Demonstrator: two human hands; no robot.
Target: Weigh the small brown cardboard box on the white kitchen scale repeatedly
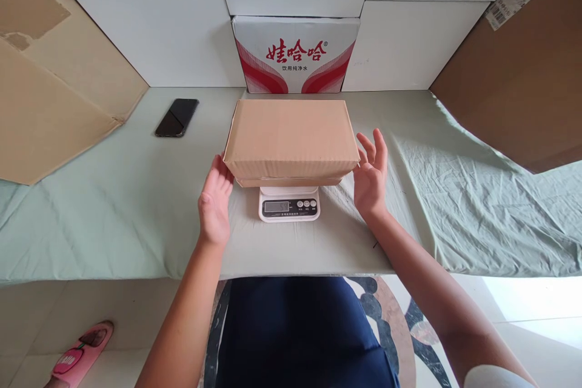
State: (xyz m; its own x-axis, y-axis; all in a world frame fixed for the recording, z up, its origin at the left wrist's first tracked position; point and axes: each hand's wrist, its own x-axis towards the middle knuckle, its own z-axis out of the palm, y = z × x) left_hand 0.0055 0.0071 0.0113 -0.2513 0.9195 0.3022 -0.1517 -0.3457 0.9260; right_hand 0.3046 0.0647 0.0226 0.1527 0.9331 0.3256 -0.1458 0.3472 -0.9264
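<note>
A closed brown cardboard box [291,136] rests on a small white digital scale [289,205] at the middle of the table. The scale's display and buttons stick out under the box's near edge. My left hand [214,203] is beside the box's left near corner, fingertips at or touching its side. My right hand [371,179] hovers just off the box's right near corner, fingers spread, holding nothing.
A pale green cloth [113,212] covers the table. A black phone [177,117] lies at the back left. A red-and-white printed carton [295,54] stands behind the box. Brown cardboard sheets lean at left [50,73] and right [518,79]. A pink slipper [77,354] is on the floor.
</note>
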